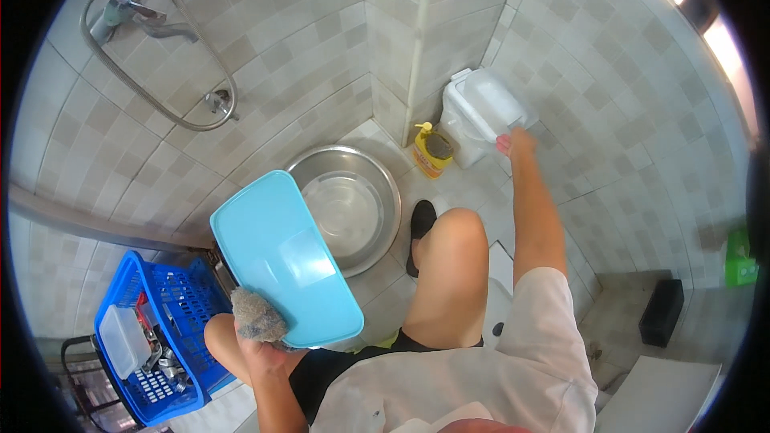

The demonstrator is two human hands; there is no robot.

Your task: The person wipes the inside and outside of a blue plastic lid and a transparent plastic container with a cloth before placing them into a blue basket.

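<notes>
My left hand [263, 357] is closed at the near edge of a light blue rectangular plastic lid [277, 244] with rounded corners. A grey fuzzy scouring pad [257, 314] is held in the same hand, pressed against the lid's corner. The lid hangs tilted over my left thigh and covers part of a round steel basin [389, 224] holding clear liquid. At the far right, my right arm stretches out, and my right hand [520, 143] grips the near edge of a white translucent plastic container [485, 100] by the wall. Its fingers are partly hidden.
A yellow pump bottle [431, 156] with a dark round pad against it stands beside the container. At left, a blue plastic basket [120, 305] holds a clear box and metal utensils. A shower hose [228, 72] hangs from the wall tap [132, 8]. A black box [662, 313] lies at right.
</notes>
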